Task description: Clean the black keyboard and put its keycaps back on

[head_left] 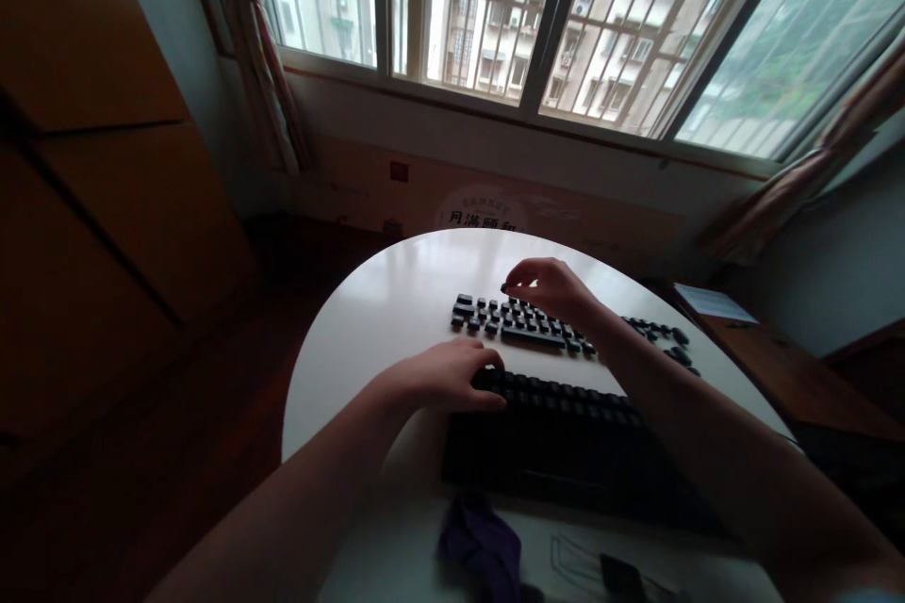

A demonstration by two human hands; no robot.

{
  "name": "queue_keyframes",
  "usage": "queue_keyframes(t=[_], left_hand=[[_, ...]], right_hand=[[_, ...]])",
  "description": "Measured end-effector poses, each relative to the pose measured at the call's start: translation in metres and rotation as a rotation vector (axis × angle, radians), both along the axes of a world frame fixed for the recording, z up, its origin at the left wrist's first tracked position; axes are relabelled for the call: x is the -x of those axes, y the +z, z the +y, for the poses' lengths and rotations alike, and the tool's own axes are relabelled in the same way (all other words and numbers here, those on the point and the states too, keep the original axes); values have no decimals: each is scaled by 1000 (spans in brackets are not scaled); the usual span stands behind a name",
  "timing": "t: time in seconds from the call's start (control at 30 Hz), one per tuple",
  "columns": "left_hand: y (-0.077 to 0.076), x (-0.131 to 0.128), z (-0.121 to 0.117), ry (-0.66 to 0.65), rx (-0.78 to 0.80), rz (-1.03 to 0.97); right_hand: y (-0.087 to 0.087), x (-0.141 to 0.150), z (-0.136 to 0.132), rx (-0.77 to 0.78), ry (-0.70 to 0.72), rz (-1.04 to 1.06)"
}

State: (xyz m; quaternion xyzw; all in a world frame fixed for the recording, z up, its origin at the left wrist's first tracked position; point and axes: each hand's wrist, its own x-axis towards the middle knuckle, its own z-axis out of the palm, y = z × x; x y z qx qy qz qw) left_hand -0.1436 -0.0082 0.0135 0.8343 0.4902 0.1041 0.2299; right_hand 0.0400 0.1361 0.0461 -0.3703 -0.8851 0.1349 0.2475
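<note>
A black keyboard (566,462) lies on the white round table, with keycaps along its far rows and a dark, bare-looking nearer part. My left hand (456,377) grips the far left corner of this keyboard, thumb and fingers curled round it. Beyond it, loose black keycaps (534,337) are laid out in rows, a long spacebar cap among them. My right hand (555,287) is over the far side of those rows, pinching a small black keycap (504,288) between thumb and fingertips. My right forearm hides part of the rows and the keyboard's right end.
Near the front of the table (353,339) lie a crumpled purple cloth (481,546) and a thin wire tool (572,561) beside a small black object (622,575). More loose keycaps (657,334) spread to the right. A wooden desk (764,349) with a paper stands beyond the right edge.
</note>
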Motion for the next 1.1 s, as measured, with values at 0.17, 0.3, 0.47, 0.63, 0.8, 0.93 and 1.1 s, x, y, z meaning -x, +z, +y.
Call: queue_keyframes(t=[0.17,0.3,0.47,0.63,0.8,0.93,1.1], left_hand=[[0,4,8,-42,63,-55],[-4,3,12,-35,56,-74],[-6,0,8,-3,-14,-53],[-3,-4,5,-4,-56,-50],[-3,-6,5,-5,-59,-55],[-4,-5,6,-3,-59,-65],[-4,-4,5,-1,-61,-63]], right_hand=[[-4,-46,-89,132,206,102],[-28,-60,-128,117,227,22],[-45,-57,-134,11,251,-27],[-43,-57,-140,-97,276,-75],[-40,-58,-145,-132,277,-108],[-44,-58,-142,-139,266,-92],[-44,-57,-142,-108,259,-134]])
